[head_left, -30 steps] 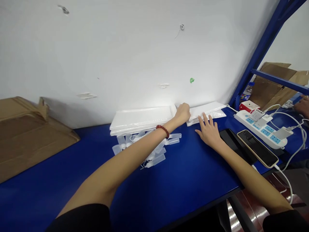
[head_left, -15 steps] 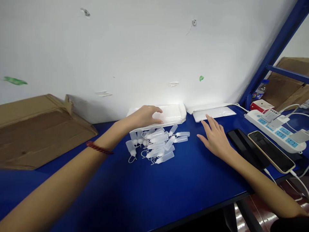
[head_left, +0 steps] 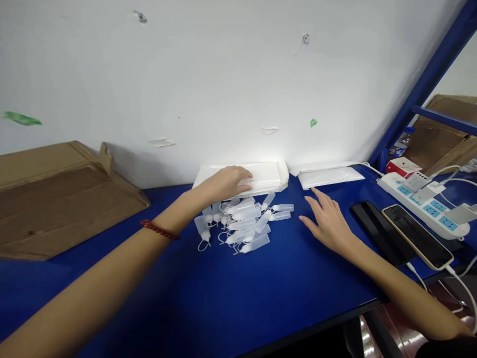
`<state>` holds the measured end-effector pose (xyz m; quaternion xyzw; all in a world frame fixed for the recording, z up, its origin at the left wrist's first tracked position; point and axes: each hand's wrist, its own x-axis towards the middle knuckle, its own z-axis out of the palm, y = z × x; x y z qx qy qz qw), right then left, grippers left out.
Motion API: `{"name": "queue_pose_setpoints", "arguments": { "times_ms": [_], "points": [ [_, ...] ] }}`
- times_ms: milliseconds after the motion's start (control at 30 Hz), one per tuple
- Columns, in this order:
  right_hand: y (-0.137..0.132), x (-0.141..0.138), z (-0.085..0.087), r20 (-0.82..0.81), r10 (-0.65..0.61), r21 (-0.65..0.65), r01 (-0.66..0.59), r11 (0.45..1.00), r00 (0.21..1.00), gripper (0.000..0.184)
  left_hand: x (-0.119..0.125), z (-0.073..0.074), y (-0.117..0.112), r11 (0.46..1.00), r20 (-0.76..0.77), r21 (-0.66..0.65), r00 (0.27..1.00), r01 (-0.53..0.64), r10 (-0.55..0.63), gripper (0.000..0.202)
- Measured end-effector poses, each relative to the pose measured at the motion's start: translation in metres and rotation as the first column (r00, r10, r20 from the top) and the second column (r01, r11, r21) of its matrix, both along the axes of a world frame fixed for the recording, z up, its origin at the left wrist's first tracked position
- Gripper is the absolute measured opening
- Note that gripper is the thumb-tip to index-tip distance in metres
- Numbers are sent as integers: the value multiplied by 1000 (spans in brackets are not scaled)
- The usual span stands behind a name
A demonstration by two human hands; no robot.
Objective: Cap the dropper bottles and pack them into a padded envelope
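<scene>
My left hand [head_left: 231, 183], with a dark red beaded bracelet [head_left: 160, 229] on its wrist, is over the left part of a stack of white plastic bags [head_left: 266, 174]. Thumb and fingers are curved and a little apart; I see nothing held between them. In front of the stack lies a loose pile of small translucent squeeze bottles [head_left: 244, 223], with white tips and thin looped strings. My right hand [head_left: 328, 219] hovers open to the right of the pile, fingers spread. Just beyond its fingertips is another white plastic bag [head_left: 330, 176].
A cardboard box [head_left: 70, 199] stands at the left against the wall. Two phones, a black one [head_left: 382, 231] and a cased one [head_left: 417, 236], lie at the right with cables. Behind them sits a power strip [head_left: 425, 204]. A blue metal frame [head_left: 428, 74] rises there.
My left hand has shifted slightly right, and its thumb and fingers have drawn closer together. My right hand has moved a little left and toward me. The bottles have not visibly moved.
</scene>
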<state>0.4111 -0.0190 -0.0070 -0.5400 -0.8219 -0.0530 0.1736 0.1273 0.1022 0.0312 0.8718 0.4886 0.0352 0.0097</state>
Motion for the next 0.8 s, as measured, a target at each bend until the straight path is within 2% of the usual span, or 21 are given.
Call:
{"name": "queue_pose_setpoints", "arguments": {
  "times_ms": [133, 367, 633, 800],
  "points": [
    [-2, -1, -1, 1, 12, 8, -12, 1000, 1000, 44, -3, -1, 1, 1000, -20, 22, 1000, -7, 7, 37],
    [-4, -3, -2, 6, 21, 9, -21, 1000, 1000, 44, -4, 1, -1, 999, -97, 34, 995, 7, -3, 47],
    [-5, -5, -2, -9, 29, 6, -29, 1000, 1000, 43, -4, -2, 1, 999, -152, 13, 988, 31, -29, 43],
    [-6, -5, -2, -16, 30, -3, -30, 1000, 999, 44, -2, -2, 3, 999, -124, -18, 991, 49, -51, 38]
  ]
}}
